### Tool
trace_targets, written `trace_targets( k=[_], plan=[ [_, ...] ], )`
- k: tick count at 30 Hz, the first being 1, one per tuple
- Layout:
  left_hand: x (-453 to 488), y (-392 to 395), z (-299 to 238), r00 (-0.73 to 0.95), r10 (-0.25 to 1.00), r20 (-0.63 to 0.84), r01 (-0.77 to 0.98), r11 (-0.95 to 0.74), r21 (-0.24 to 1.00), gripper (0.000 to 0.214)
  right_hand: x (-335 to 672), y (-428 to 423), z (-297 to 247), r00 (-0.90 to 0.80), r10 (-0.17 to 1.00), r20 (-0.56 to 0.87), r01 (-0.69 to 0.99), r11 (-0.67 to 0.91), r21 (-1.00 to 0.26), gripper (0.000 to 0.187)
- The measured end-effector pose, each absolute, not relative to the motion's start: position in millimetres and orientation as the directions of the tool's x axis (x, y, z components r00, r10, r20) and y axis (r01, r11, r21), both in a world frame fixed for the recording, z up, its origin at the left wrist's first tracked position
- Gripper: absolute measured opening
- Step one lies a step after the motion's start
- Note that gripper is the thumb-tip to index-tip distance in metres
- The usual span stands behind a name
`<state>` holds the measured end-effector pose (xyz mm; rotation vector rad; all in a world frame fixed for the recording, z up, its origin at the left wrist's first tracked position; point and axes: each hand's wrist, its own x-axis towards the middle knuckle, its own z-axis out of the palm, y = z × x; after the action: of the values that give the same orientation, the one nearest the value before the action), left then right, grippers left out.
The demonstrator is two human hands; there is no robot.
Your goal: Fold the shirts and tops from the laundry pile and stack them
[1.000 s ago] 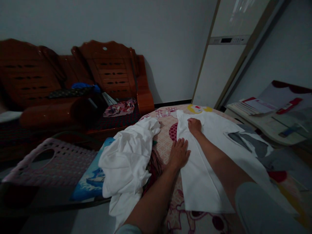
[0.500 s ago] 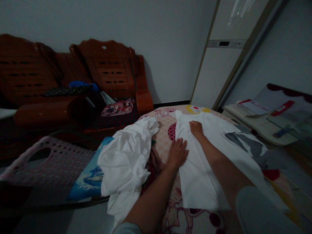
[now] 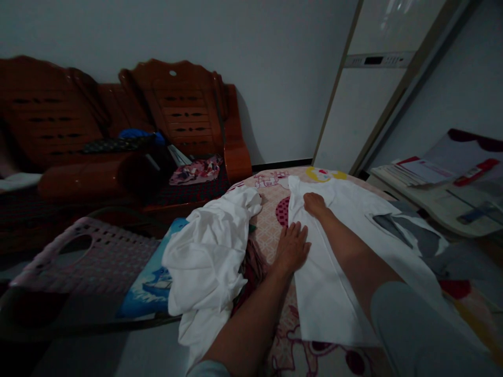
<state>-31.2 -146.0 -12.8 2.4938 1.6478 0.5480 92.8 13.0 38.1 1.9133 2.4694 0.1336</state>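
A white garment point(image 3: 330, 293) lies spread flat on a round table with a pink patterned cover point(image 3: 271, 225). My left hand point(image 3: 293, 247) rests flat, fingers apart, on the garment's left edge. My right hand point(image 3: 314, 203) presses down farther back on the same garment, near its top, fingers curled against the cloth. A crumpled pile of white clothes point(image 3: 208, 262) sits just left of my left hand, hanging over the table's edge.
A pink perforated laundry basket point(image 3: 78, 262) and a blue printed item point(image 3: 153, 277) lie at the left. A wooden sofa point(image 3: 118, 136) with clothes stands behind. A grey-and-white garment point(image 3: 412, 235) lies to the right, with papers on a shelf point(image 3: 432, 178) beyond.
Both hands stay pressed on the white garment in nearly the same places. The view has shifted slightly.
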Motion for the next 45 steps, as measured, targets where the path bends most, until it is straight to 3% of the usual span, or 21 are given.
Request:
trace_targets(
  k=[4, 12, 16, 21, 26, 30, 35, 41, 45],
  plan=[
    [-31, -145, -15, 0.342, 0.908, 0.240, 0.873, -0.402, 0.276, 0.053, 90, 25, 41, -0.289, 0.957, 0.013, 0.951, 0.286, 0.116, 0.029],
    [-31, -147, -12, 0.351, 0.906, 0.237, 0.868, -0.410, 0.281, 0.052, 87, 16, 29, -0.284, 0.952, 0.117, 0.952, 0.264, 0.156, 0.036],
    [-30, -146, -13, 0.347, 0.908, 0.235, 0.867, -0.406, 0.290, 0.053, 90, -1, 15, -0.263, 0.935, 0.239, 0.965, 0.251, 0.083, 0.038],
    [-30, -144, -12, 0.346, 0.910, 0.226, 0.869, -0.402, 0.288, 0.054, 97, -17, 8, -0.304, 0.924, 0.233, 0.941, 0.329, -0.080, 0.043],
    [-30, -144, -9, 0.352, 0.911, 0.216, 0.870, -0.404, 0.284, 0.054, 108, -65, -3, -0.313, 0.863, 0.397, 0.901, 0.402, -0.161, 0.049],
    [-30, -142, -9, 0.346, 0.912, 0.219, 0.878, -0.397, 0.266, 0.052, 124, -117, -23, -0.364, 0.868, 0.339, 0.884, 0.436, -0.170, 0.052],
    [-32, -140, -9, 0.353, 0.906, 0.236, 0.880, -0.407, 0.246, 0.051, 149, -160, -20, -0.262, 0.937, 0.233, 0.943, 0.299, -0.145, 0.051],
    [-32, -138, -9, 0.337, 0.905, 0.260, 0.888, -0.397, 0.231, 0.050, 143, -226, -18, -0.421, 0.880, 0.220, 0.877, 0.457, -0.148, 0.055],
    [-33, -140, -9, 0.338, 0.901, 0.271, 0.898, -0.395, 0.195, 0.050, 136, -241, -17, -0.403, 0.897, 0.184, 0.895, 0.428, -0.128, 0.054]
  ],
)
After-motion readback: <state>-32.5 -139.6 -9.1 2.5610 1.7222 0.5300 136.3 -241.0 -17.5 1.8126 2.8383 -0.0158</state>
